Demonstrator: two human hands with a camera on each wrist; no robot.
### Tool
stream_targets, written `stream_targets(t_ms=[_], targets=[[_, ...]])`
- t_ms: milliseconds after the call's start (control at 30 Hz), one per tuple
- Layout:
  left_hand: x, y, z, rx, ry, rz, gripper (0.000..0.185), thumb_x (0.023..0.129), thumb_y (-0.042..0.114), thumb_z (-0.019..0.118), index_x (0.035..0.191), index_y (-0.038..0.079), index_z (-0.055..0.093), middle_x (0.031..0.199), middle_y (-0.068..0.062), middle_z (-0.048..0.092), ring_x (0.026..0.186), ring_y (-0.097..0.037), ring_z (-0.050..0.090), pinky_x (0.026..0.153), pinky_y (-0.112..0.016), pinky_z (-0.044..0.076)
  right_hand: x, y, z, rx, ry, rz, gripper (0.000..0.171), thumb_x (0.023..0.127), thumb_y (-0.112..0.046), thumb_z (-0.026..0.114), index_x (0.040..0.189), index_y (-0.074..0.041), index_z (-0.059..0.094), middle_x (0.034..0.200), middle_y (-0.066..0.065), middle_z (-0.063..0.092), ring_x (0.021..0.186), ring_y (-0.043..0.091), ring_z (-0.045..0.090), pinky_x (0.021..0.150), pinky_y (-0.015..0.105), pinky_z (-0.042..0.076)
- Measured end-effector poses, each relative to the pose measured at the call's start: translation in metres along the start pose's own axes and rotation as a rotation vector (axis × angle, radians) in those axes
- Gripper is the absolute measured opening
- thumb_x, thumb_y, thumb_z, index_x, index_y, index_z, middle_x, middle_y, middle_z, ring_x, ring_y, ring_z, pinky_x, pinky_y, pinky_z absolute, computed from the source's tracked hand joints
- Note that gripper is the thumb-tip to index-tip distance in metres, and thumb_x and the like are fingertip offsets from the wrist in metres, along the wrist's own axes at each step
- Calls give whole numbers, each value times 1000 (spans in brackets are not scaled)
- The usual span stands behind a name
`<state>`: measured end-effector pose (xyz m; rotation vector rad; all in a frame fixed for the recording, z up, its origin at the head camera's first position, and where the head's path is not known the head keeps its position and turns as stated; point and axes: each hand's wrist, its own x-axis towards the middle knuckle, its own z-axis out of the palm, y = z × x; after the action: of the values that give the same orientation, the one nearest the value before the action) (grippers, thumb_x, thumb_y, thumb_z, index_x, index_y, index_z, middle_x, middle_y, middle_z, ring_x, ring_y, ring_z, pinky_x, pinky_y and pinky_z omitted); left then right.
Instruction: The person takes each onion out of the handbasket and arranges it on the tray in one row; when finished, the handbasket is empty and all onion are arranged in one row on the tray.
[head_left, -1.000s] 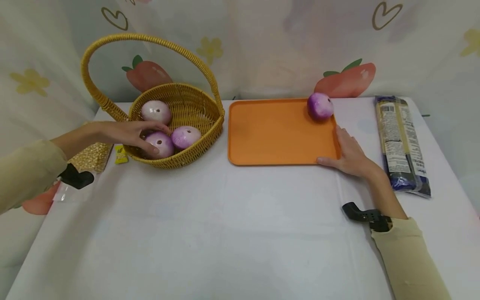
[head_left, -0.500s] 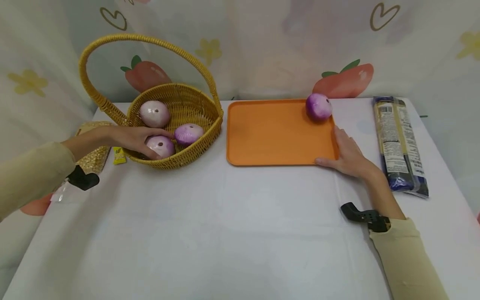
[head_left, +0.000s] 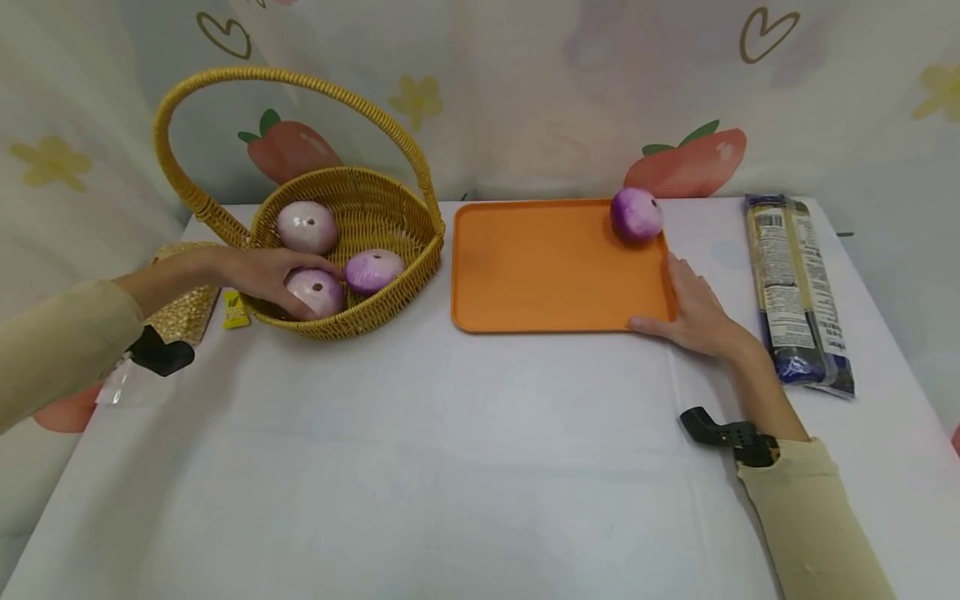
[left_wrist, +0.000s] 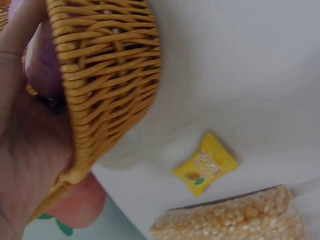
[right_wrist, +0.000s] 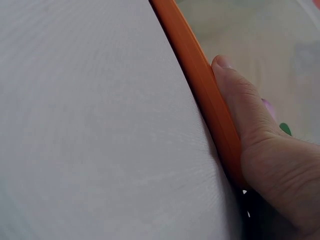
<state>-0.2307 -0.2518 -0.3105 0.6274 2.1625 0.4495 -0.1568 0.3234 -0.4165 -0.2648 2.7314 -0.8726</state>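
My left hand (head_left: 255,272) reaches into the wicker basket (head_left: 397,296) and grips a peeled purple onion (head_left: 318,289), thumb on its near side and fingers over the far side. Two more onions lie in the basket, a pale one (head_left: 307,227) behind and a purple one (head_left: 372,271) to the right. In the left wrist view the basket wall hides part of the held onion (left_wrist: 45,70). My right hand (head_left: 703,312) rests on the near right corner of the orange tray (head_left: 540,271), thumb along the front rim, fingers straight along the side. Another onion (head_left: 636,215) sits at the tray's far right corner.
A blue and yellow packet (head_left: 798,292) lies right of the tray. Left of the basket are a small yellow sachet (head_left: 236,309) and a clear bag of yellow kernels (head_left: 183,312). The basket's tall handle (head_left: 292,75) arches above it. A patterned curtain hangs behind the table.
My left thumb and fingers have closed in round the near onion in the basket. The right hand and the tray look unchanged.
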Motion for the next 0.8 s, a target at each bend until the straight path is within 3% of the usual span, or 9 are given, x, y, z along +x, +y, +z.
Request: stream_targets(t_ms=[300,400,567,800], targets=[[-20,18,-24,18,19,-25,68,89,33,69,147,24,34,144,-12,32,128,-33,36,97,-48,45,0,-2,0,-9,-16,25,116,84,-44,70,153,-1,-12,161,26,-6,149,45,-4,120,58,-3],[-31,23,-31,63,41,-35,72,88,33,70,148,22,33,142,-11,35,125,-31,41,93,-42,46,-1,-2,0,-4,-19,22,116,84,-44,70,153,-1,-13,161,27,-6,149,45,-5,120,58,-4],[-46,33,-42,99,21,-20,71,88,32,71,148,21,34,139,-11,41,121,-28,46,89,-35,49,-1,-2,0,-5,-16,13,116,84,-44,70,153,-1,-12,161,27,-5,149,45,-3,119,59,-3],[-58,47,-41,66,25,33,69,89,25,71,147,19,35,134,-8,47,111,-19,53,84,-26,52,-1,-2,0,2,-8,0,116,83,-43,71,153,-1,-11,161,27,-4,148,46,0,119,60,-1]])
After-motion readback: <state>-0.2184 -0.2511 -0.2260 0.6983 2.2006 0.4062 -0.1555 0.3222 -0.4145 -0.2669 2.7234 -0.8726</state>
